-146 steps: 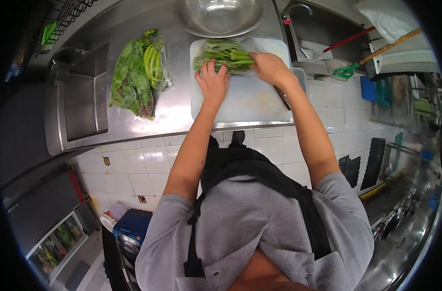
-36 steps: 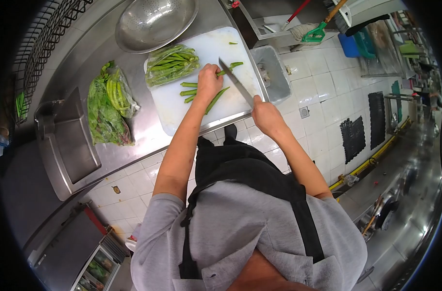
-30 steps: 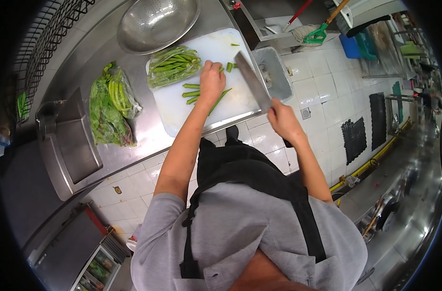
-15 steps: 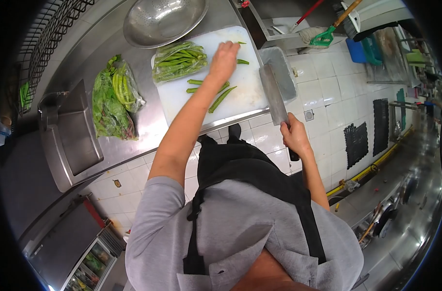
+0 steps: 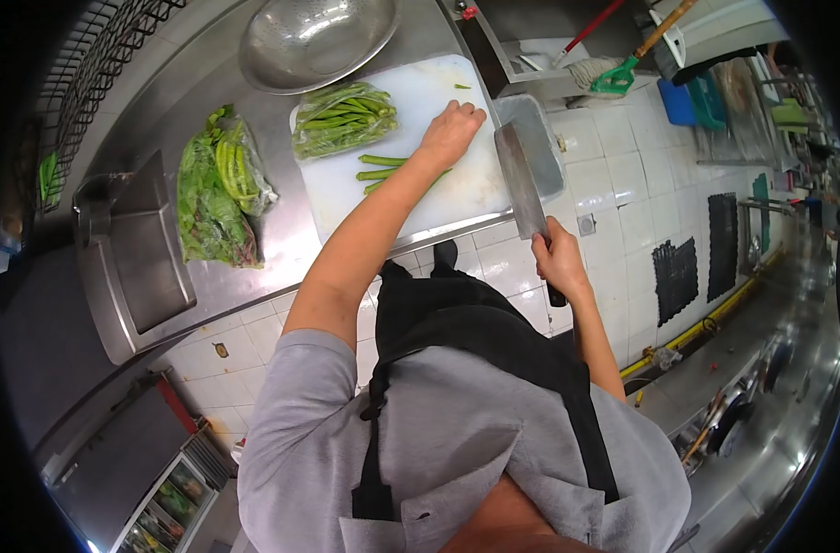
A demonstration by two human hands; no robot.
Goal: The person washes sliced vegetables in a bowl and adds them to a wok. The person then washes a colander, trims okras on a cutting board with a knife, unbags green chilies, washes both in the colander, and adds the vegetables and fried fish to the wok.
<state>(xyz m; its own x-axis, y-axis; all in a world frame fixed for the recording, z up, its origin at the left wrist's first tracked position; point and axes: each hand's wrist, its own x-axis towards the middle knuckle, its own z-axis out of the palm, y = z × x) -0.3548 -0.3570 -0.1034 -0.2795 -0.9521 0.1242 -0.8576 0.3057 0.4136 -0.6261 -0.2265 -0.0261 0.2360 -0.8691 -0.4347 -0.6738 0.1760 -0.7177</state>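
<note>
Across the steel counter [image 5: 272,120], okra [image 5: 381,160] is lying loose on the board [image 5: 475,180]; my left hand [image 5: 452,131] is bending over its right part, contents hidden; my right hand [image 5: 560,258] is gripping the knife [image 5: 521,180], blade needing a wider berth.

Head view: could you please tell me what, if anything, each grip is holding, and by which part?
The right grip holds the knife by its handle, near the blade. Whether the left grip holds anything cannot be told.

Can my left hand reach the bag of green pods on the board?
Probably yes: the left hand is close to the bag of green pods, and only bare cutting board shows between them.
</note>
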